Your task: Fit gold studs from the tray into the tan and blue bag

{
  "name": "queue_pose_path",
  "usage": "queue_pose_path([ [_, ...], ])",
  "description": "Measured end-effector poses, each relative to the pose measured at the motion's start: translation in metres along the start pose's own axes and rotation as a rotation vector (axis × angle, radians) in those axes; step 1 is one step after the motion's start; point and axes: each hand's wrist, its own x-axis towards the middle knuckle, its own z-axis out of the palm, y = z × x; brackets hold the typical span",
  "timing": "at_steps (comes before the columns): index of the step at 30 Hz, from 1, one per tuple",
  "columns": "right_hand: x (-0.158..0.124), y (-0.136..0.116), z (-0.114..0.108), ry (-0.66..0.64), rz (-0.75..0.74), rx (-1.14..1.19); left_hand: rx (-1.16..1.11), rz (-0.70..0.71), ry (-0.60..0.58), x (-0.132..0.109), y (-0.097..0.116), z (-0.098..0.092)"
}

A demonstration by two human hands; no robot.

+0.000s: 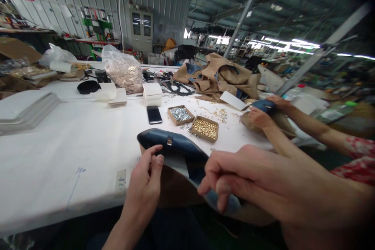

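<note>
A dark-blue leather piece (184,147) with a tan back lies bent open at the table's front edge. A small metallic tab or slot shows on its upper flap. My left hand (145,177) is closed on its left end, thumb and forefinger by the flap. My right hand (237,179), large and somewhat blurred, is above the right part of the piece with fingers curled in. Whatever those fingers pinch, if anything, is hidden. Just beyond are a tray of gold-coloured studs (205,129) and a tray of silver-coloured small parts (180,114).
A phone (154,115) lies left of the trays, before a stack of white cards (152,94). Loose studs (221,115) are scattered behind. A tan leather heap (219,76) and a bulging plastic bag (124,70) stand farther back. A co-worker's hands (262,117) handle another blue-and-tan piece at right.
</note>
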Motion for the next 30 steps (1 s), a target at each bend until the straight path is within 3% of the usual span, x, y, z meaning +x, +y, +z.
queue_pose_path([
  [3,0.034,0.016,0.018,-0.284,-0.009,0.531,0.010,0.132,-0.105,-0.004,0.002,0.001],
  [7,0.088,0.061,0.053,-0.225,-0.048,0.729,0.303,0.268,-0.287,-0.004,-0.012,0.000],
  [9,0.105,0.078,0.065,-0.106,-0.016,0.612,0.449,0.269,-0.261,0.002,-0.023,-0.003],
  [12,0.111,0.086,0.069,0.267,0.031,0.039,0.623,0.310,-0.241,0.017,-0.036,-0.008],
  [14,0.106,0.084,0.065,0.385,0.094,-0.296,0.694,0.345,-0.276,0.027,-0.041,-0.011],
  [15,0.103,0.083,0.062,0.349,0.113,-0.349,0.693,0.346,-0.298,0.031,-0.042,-0.011],
  [17,0.096,0.081,0.055,0.146,0.090,-0.241,0.632,0.312,-0.321,0.035,-0.040,-0.010],
  [21,0.091,0.084,0.048,-0.244,-0.130,0.221,0.438,0.196,-0.321,0.035,-0.020,-0.007],
  [23,0.095,0.090,0.051,-0.322,-0.219,0.268,0.396,0.166,-0.404,0.035,-0.007,-0.006],
  [26,0.106,0.099,0.059,-0.237,-0.241,0.100,0.496,0.209,-0.514,0.036,0.006,-0.007],
  [30,0.117,0.110,0.067,0.000,-0.134,-0.322,0.720,0.278,-0.580,0.035,-0.001,-0.009],
])
